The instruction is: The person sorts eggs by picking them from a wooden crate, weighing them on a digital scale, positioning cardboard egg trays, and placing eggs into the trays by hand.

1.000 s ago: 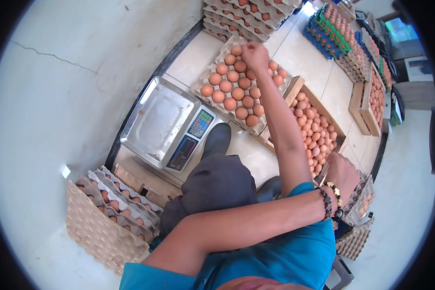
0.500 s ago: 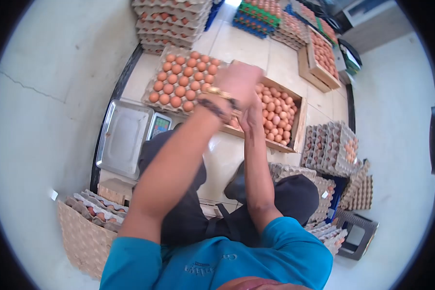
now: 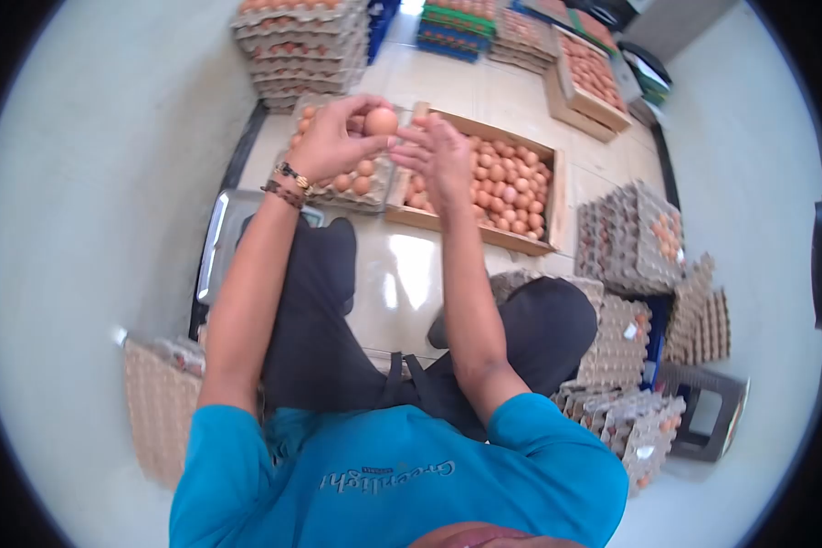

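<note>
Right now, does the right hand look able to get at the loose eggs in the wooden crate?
Likely yes: the right hand is open, seemingly empty, above the wooden crate, and no lid covers the loose eggs.

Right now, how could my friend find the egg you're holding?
Look for the nearest wooden crate of loose eggs on the floor. Beside it, over a gray egg tray, is the left hand with bracelets. It holds the brown egg, the only one up in a hand.
</note>
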The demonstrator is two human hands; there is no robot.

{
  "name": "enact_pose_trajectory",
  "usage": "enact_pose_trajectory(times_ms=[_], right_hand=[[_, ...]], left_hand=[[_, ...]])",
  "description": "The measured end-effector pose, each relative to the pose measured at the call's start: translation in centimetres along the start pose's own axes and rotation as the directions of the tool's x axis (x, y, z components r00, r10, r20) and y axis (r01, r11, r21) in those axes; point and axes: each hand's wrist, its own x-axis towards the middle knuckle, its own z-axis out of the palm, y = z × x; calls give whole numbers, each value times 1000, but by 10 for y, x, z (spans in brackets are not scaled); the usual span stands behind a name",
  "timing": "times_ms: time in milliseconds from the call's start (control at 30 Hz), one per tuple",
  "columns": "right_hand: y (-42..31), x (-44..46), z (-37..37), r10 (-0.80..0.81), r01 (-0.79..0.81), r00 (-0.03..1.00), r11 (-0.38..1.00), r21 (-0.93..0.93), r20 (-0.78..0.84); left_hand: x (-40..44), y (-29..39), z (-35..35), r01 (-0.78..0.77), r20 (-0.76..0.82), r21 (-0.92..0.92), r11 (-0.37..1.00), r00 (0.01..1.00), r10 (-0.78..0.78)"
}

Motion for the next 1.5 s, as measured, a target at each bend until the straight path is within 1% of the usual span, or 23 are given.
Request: enact_pose_trajectory(times_ms=[33, 100, 167, 200, 300, 333, 433, 467, 500, 567, 667, 767, 800, 900, 1000, 1200, 1300, 1333, 1367, 1400, 1433, 1467, 1500], right_hand=[[1, 1, 4, 20, -21, 999, 999, 31, 38], [6, 5, 0, -39, 39, 999, 999, -6, 26], [13, 10, -9, 83, -86, 995, 994, -68, -48], [17, 13, -10, 120, -123, 990, 992, -30, -79], [29, 16, -16, 174, -171, 973, 985, 28, -154], [35, 20, -23, 172, -172, 969, 985, 13, -178], [59, 33, -44, 177, -175, 968, 984, 27, -180], [61, 33, -45, 197, -195, 965, 980, 30, -171], [61, 34, -45, 206, -204, 964, 979, 30, -168], [65, 35, -44, 189, -188, 959, 982, 28, -210], [73, 35, -40, 214, -219, 950, 976, 5, -227], [80, 30, -31, 219, -228, 943, 973, -10, -251], [84, 31, -33, 215, -224, 947, 975, -11, -239], [93, 33, -41, 229, -232, 950, 973, 12, -213], [88, 28, -38, 213, -226, 947, 974, -25, -239], [88, 35, -64, 205, -215, 927, 977, 2, -313], [103, 42, -91, 177, -157, 931, 984, 87, -320], [120, 67, -135, 237, -220, 952, 970, 106, -193], [108, 58, -122, 279, -269, 955, 958, 97, -102], [105, 58, -132, 234, -221, 960, 971, 93, -156], [102, 59, -143, 188, -174, 960, 981, 84, -209], [99, 61, -153, 141, -127, 955, 989, 70, -261], [102, 68, -184, 60, -44, 912, 998, 49, -405]], left_hand=[[-9, 6, -18, -60, -34, 17, 998, 998, 61], [-38, 17, -64, -141, -114, 78, 987, 982, 149], [-91, 59, -109, 30, -166, 13, 999, 986, -27], [-115, 77, -126, 97, -188, -30, 995, 977, -101], [-205, 100, -170, 238, -397, 300, 924, 912, -106], [-237, 110, -174, 350, -490, 375, 858, 861, -137], [-338, 107, -180, 452, -691, 258, 854, 704, -164], [-366, 113, -174, 514, -755, 191, 836, 621, -209], [-395, 112, -170, 554, -800, 178, 813, 562, -208], [-454, 101, -161, 608, -869, 139, 782, 453, -198], [-512, 82, -142, 678, -951, 7, 735, 232, -205], [-535, 60, -134, 682, -969, -39, 730, 151, -193], [-536, 49, -135, 667, -977, -13, 745, 151, -152], [-527, 30, -140, 746, -973, 80, 661, 201, -109], [-523, 19, -142, 844, -968, 151, 514, 233, -98], [-531, 7, -147, 723, -930, 148, 675, 335, -155], [-528, 12, -147, 797, -921, 224, 561, 361, -146], [-523, 17, -147, 827, -923, 202, 525, 340, -179], [-520, 21, -147, 841, -913, 196, 504, 344, -219], [-524, 17, -150, 832, -899, 225, 508, 378, -221], [-493, 39, -139, 878, -908, 64, 474, 249, -338], [-507, 28, -146, 862, -886, 169, 477, 346, -310], [-518, 18, -154, 845, -863, 256, 469, 419, -283]])
